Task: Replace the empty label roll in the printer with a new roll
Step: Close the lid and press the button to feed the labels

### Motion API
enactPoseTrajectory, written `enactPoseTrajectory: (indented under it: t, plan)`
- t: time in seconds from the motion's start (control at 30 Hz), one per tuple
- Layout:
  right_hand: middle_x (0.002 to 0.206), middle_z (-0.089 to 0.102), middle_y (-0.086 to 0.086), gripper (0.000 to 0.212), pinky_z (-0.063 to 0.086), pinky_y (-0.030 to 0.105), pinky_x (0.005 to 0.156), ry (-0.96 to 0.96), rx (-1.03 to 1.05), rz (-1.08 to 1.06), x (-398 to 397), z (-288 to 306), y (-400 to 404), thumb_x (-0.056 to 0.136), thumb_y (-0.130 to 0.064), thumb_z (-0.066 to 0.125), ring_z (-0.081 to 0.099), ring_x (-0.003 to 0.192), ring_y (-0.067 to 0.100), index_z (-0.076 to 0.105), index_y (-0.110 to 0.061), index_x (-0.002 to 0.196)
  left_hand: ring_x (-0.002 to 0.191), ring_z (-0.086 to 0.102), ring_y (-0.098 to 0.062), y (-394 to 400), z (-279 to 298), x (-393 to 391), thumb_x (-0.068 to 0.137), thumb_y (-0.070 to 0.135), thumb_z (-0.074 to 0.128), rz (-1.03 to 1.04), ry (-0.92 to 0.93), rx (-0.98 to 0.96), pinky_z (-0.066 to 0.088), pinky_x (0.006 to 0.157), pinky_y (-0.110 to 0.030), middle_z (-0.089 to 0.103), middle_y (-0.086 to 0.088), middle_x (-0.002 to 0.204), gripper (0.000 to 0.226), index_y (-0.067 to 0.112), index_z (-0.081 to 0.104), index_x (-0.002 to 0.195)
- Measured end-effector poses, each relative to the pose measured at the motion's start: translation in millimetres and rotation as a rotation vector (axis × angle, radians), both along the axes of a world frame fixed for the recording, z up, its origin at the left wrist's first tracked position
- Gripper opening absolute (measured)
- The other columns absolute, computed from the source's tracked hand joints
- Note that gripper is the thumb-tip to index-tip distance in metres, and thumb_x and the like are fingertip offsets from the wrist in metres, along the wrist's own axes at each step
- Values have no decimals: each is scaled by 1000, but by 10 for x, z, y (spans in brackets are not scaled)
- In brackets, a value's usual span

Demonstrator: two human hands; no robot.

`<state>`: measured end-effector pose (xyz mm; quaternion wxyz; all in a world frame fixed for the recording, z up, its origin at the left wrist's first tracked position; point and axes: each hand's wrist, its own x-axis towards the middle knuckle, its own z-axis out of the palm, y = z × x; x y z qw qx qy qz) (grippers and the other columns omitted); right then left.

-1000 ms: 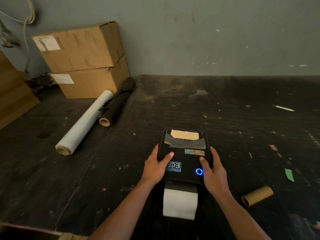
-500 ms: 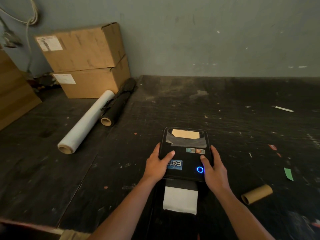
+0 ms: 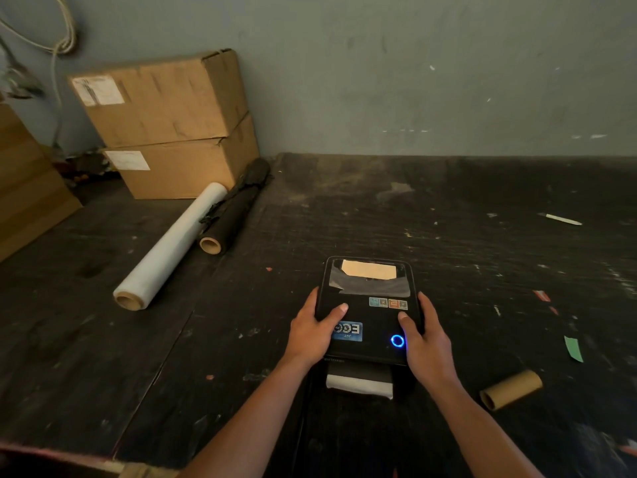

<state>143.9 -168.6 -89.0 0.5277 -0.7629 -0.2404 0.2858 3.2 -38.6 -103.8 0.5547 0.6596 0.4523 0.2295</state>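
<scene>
printer (image 3: 368, 315): glossy black plastic | core (image 3: 511, 389): matt cardboard | table (image 3: 448, 215): rough (scuffed)

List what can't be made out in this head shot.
- Roll inside the printer: head view, hidden by the lid; the window shows only glare.
- Sticker text on the lid: too small, blurred.
- Paper at the slot: partly shadowed under the lid's edge.
- Left hand and right hand fingers: wrapped round the printer's sides.

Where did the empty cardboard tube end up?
The cardboard tube lies on the dark table, to the right of the printer, near the person's right forearm.
</scene>
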Motion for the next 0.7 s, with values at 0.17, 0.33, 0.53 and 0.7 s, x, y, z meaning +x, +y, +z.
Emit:
enactPoseTrajectory:
  t: [0.17,0.33,0.53,0.7]
  plan:
    - [154,32,3,64,33,54,110,-6,-6,7,1,-5,0,94,-27,49,29,141,26,15,-33,148,105,49,-2,-2,11,7,79,56,63,-7,11,-1,40,90,-25,54,9,132,70,38,36,141]
    - [153,33,4,64,35,55,109,2,1,16,4,0,-1,95,-27,49,32,139,27,15,-32,148,123,47,-13,10,-2,8,77,59,63,3,36,-6,39,100,-32,50,9,136,76,37,33,143]
    - [153,32,5,64,35,55,109,-8,-9,22,9,1,-4,95,-28,48,32,140,27,14,-32,149,125,48,-16,11,14,15,76,60,63,3,52,-26,40,107,-43,51,3,140,78,36,32,144]
    - [153,33,4,64,35,54,109,-17,-13,24,10,-2,-1,94,-27,49,33,139,26,15,-32,148,101,52,2,-12,36,-5,79,56,64,-10,33,-10,44,87,-22,54,19,119,70,38,36,141]
